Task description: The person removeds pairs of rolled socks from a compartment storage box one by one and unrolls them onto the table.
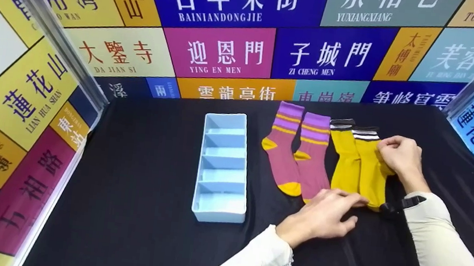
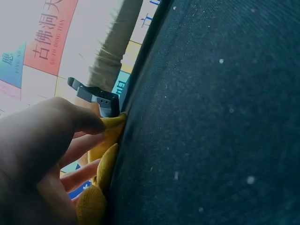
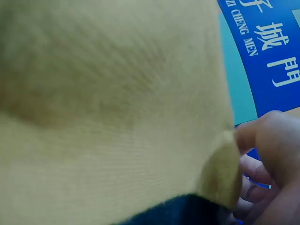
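Observation:
Two yellow socks [image 1: 348, 162] with black-and-white cuffs lie side by side on the black cloth. My right hand [image 1: 402, 158] pinches the right edge of the right-hand yellow sock, below its cuff; the right wrist view shows the raised fabric [image 3: 140, 140] filling most of the picture. At the toe end, my left hand [image 1: 323, 214] rests with fairly straight fingers on the yellow socks, thumb apart. The left wrist view has yellow fabric [image 2: 107, 164] by those fingers. Left of them lies a pair of mauve socks [image 1: 300, 157] with purple-striped cuffs and yellow heels and toes.
A light blue box [image 1: 218, 214] with several compartments in a row stands left of the socks. Black cloth [image 1: 140, 175] covers the table. Panels printed with lettering [image 1: 219, 52] rise behind and at both sides.

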A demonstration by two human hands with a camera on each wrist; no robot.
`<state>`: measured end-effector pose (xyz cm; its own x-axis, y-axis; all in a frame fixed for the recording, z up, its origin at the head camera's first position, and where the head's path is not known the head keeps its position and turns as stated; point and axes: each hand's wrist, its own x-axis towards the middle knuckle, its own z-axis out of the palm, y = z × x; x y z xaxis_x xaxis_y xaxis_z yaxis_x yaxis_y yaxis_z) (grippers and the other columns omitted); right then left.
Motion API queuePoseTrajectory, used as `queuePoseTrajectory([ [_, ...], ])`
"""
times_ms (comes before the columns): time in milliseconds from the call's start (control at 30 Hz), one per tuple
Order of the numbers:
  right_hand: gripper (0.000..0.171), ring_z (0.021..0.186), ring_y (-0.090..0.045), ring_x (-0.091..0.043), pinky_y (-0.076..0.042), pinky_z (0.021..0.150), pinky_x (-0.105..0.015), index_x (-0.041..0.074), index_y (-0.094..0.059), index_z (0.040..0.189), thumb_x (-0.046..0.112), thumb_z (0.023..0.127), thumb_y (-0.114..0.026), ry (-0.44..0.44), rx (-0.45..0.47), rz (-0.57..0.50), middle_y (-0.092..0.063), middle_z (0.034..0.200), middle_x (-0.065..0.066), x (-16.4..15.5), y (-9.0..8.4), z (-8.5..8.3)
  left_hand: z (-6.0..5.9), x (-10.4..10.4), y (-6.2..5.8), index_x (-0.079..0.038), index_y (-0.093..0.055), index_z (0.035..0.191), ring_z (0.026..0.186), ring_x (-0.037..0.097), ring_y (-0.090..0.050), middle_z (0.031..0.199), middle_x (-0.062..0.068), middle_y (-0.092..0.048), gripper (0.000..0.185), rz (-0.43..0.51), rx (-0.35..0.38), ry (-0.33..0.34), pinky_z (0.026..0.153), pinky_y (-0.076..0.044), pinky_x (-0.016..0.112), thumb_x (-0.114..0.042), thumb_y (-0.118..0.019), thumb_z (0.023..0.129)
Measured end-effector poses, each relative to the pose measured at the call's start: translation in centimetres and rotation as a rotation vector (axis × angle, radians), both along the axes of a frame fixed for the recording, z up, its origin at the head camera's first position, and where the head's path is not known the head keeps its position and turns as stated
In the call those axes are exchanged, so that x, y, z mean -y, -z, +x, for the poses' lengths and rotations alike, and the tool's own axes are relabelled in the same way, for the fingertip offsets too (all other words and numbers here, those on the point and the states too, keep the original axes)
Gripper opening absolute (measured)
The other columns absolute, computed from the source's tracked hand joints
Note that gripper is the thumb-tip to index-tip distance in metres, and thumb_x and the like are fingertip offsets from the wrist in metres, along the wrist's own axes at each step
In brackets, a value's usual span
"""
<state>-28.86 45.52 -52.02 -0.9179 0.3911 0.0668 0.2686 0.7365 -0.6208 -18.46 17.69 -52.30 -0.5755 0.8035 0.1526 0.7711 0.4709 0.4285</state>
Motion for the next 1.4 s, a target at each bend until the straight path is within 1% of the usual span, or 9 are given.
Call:
queuePoseTrajectory([
  [233,0.031,0.087,-0.064,-0.021,-0.049,0.067,-0.023,0.012,-0.079,0.123,0.029,0.098,-0.074,-0.124,0.012,-0.035,-0.078,0.109,-0.011,0.0,0.3,-0.2,0.3,-0.1,-0.2,-0.035,-0.054,0.155,0.148,0.004,-0.049,0.15,-0.027,-0.061,0.047,-0.061,0.02,-0.012,0.124,-0.035,0.029,-0.036,-0.061,0.109],
  [400,0.035,0.066,-0.061,-0.01,-0.049,0.054,-0.025,0.009,-0.077,0.131,0.024,0.1,-0.077,-0.139,-0.023,-0.04,-0.076,0.097,-0.014,-0.4,0.6,-0.2,0.8,-0.4,-0.4,-0.036,-0.046,0.161,0.152,0.007,-0.043,0.153,-0.026,-0.059,0.054,-0.129,-0.047,-0.012,0.129,-0.028,0.033,-0.039,-0.06,0.109],
  [500,0.038,0.066,-0.062,-0.011,-0.048,0.055,-0.023,0.008,-0.075,0.136,0.023,0.101,-0.075,-0.115,-0.04,-0.021,-0.076,0.096,-0.017,-0.7,0.7,-0.2,0.8,-0.4,-0.3,-0.034,-0.04,0.165,0.153,0.008,-0.041,0.157,-0.024,-0.056,0.06,-0.173,-0.063,0.01,0.13,-0.027,0.032,-0.04,-0.059,0.109],
  [567,0.039,0.074,-0.064,-0.018,-0.049,0.064,-0.025,0.006,-0.074,0.137,0.022,0.102,-0.074,-0.102,-0.044,-0.007,-0.075,0.106,-0.021,-0.9,0.8,-0.1,0.7,-0.4,-0.2,-0.031,-0.043,0.164,0.151,0.008,-0.046,0.157,-0.02,-0.057,0.059,-0.169,-0.093,0.027,0.129,-0.03,0.028,-0.037,-0.061,0.108],
  [667,0.038,0.102,-0.065,-0.037,-0.052,0.091,-0.041,0.003,-0.073,0.136,0.02,0.102,-0.072,-0.093,-0.036,0.004,-0.071,0.127,-0.03,-1.1,0.7,0.0,0.6,-0.3,0.0,-0.028,-0.058,0.153,0.146,0.01,-0.052,0.157,-0.012,-0.058,0.047,-0.128,-0.163,0.018,0.123,-0.039,0.024,-0.031,-0.063,0.107],
  [733,0.038,0.121,-0.058,-0.047,-0.045,0.108,-0.054,0.0,-0.072,0.135,0.019,0.102,-0.071,-0.093,-0.032,0.002,-0.065,0.138,-0.033,-1.1,0.6,0.0,0.6,-0.3,0.2,-0.028,-0.066,0.143,0.143,0.011,-0.054,0.154,-0.008,-0.061,0.037,-0.112,-0.211,-0.007,0.121,-0.042,0.024,-0.03,-0.064,0.106],
  [833,0.039,0.138,-0.048,-0.054,-0.035,0.12,-0.066,-0.001,-0.07,0.136,0.021,0.104,-0.069,-0.113,-0.02,-0.006,-0.061,0.143,-0.035,-1.1,0.4,0.0,0.7,0.0,0.2,-0.029,-0.071,0.137,0.143,0.013,-0.054,0.152,-0.007,-0.063,0.033,-0.138,-0.25,-0.034,0.119,-0.044,0.025,-0.034,-0.063,0.106],
  [1133,0.049,0.142,-0.042,-0.06,-0.031,0.121,-0.071,0.0,-0.064,0.143,0.028,0.103,-0.071,-0.209,0.027,0.017,-0.048,0.15,-0.04,-1.0,0.1,0.1,0.7,0.3,-0.3,-0.027,-0.071,0.133,0.121,0.009,-0.062,0.129,-0.013,-0.07,0.03,-0.155,-0.282,-0.058,0.098,-0.052,0.024,-0.037,-0.063,0.106],
  [1400,0.048,0.14,-0.043,-0.06,-0.031,0.12,-0.071,-0.002,-0.064,0.141,0.025,0.103,-0.073,-0.254,0.025,0.04,-0.048,0.149,-0.04,-1.0,0.2,0.3,1.3,-0.5,0.0,-0.033,-0.036,0.167,0.153,0.017,-0.043,0.165,-0.002,-0.049,0.068,-0.226,-0.21,-0.052,0.127,-0.037,0.035,-0.044,-0.063,0.106],
])
